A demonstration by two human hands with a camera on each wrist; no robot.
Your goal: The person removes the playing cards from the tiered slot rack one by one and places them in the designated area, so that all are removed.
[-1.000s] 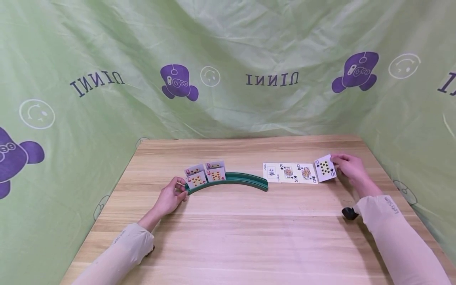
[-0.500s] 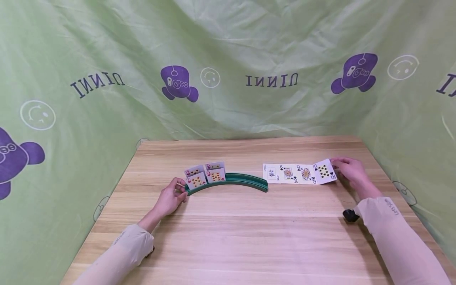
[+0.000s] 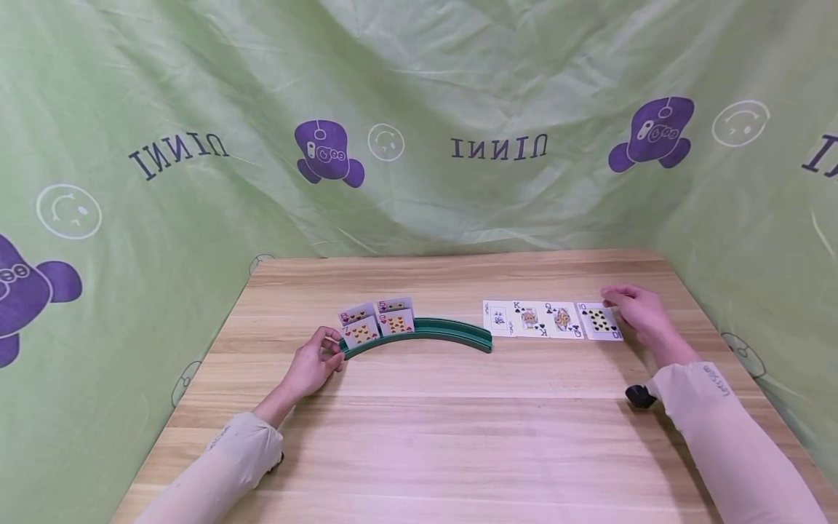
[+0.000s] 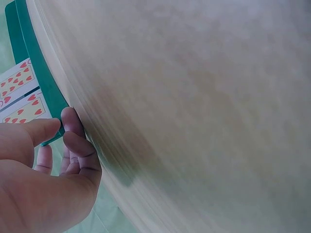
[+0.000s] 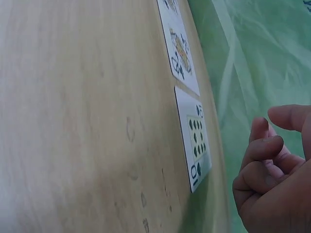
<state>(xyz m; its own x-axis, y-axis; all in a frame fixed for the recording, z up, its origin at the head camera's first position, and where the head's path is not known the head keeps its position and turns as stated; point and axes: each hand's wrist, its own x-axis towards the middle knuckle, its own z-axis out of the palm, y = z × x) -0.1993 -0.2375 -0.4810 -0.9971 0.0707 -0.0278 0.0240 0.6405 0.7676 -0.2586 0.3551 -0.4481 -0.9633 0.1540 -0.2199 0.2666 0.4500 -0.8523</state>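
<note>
My left hand (image 3: 310, 367) pinches the left end of a curved green card holder (image 3: 455, 331) between thumb and fingers; the left wrist view shows the same grip on the holder (image 4: 43, 68). Standing in its slots are heart cards, a seven of hearts (image 3: 361, 332) at front left and another heart card (image 3: 397, 321) beside it, with two more behind. My right hand (image 3: 644, 318), fingers loosely bent and holding nothing, hovers by the ten of spades (image 3: 599, 322). In the right wrist view the ten (image 5: 196, 138) lies face up, apart from the fingers.
Left of the ten, a queen (image 3: 561, 320), a king (image 3: 529, 319) and a joker (image 3: 499, 319) lie face up in a row on the wooden table (image 3: 419, 437). A green printed curtain (image 3: 419, 196) surrounds the table's back and sides.
The ten of spades was tilted up in my right hand; it has dropped flat at the row's right end, let go by the fingers. My left hand has stayed on the card holder.
</note>
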